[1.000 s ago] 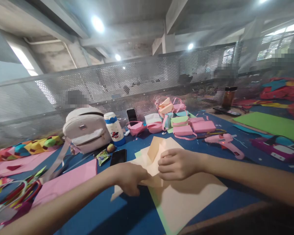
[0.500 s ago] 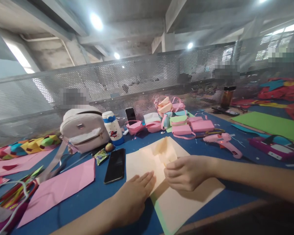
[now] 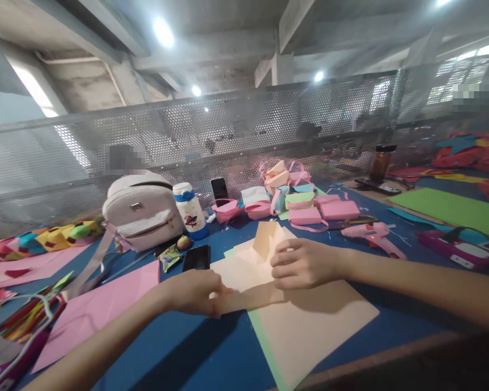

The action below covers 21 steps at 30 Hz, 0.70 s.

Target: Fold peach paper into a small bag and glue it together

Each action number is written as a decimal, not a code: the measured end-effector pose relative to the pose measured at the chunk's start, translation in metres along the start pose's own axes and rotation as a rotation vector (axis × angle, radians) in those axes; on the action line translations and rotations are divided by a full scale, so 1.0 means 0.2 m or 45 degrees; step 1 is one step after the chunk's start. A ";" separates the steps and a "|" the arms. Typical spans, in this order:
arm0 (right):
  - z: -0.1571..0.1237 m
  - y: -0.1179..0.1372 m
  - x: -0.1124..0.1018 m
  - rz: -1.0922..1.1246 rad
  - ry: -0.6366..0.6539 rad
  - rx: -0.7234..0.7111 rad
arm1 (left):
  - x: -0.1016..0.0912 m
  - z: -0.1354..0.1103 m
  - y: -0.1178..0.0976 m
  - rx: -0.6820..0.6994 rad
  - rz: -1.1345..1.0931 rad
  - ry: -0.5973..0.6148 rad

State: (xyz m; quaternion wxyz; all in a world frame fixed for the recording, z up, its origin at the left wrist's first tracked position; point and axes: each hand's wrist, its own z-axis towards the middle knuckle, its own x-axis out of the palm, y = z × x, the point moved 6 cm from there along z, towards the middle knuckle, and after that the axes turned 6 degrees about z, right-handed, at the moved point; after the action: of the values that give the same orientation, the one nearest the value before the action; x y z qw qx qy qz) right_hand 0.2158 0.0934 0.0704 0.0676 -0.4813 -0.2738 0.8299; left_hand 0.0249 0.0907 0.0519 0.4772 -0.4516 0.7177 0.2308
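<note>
A sheet of peach paper (image 3: 244,277) with folded flaps lies in front of me, over larger peach and green sheets (image 3: 326,331). At its left edge, my left hand (image 3: 198,292) pinches the paper between thumb and fingers. My right hand (image 3: 301,264) is closed on the folded part, its fingers curled and their tips partly hidden. A folded flap (image 3: 264,239) stands upright just beyond the right hand. The black phone (image 3: 196,257) is partly covered by my left hand.
Behind the paper stand small pink paper bags (image 3: 305,216), a water bottle (image 3: 190,212) and a backpack (image 3: 142,212). A pink glue gun (image 3: 372,233) lies to the right, near green paper (image 3: 452,209). Pink paper (image 3: 106,309) covers the left side of the blue table.
My left hand has gone from lying flat on the paper to pinching its left edge, further left. The folded flap now stands more upright, and my right hand has risen slightly.
</note>
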 end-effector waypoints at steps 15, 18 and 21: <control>0.04 0.06 0.00 0.031 0.054 -0.126 | 0.07 0.19 -0.10 0.384 -0.579 0.184; 0.04 0.06 0.01 0.024 0.057 -0.123 | 0.07 0.19 -0.09 0.300 -0.549 0.098; 0.04 0.06 0.02 0.033 0.056 -0.119 | 0.06 0.20 -0.08 0.239 -0.577 0.075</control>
State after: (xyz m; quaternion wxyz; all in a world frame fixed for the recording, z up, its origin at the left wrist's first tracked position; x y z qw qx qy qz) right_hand 0.2089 0.0810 0.0639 0.0401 -0.5057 -0.3046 0.8061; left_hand 0.0562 0.1070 0.0250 0.5355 -0.5614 0.6298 0.0370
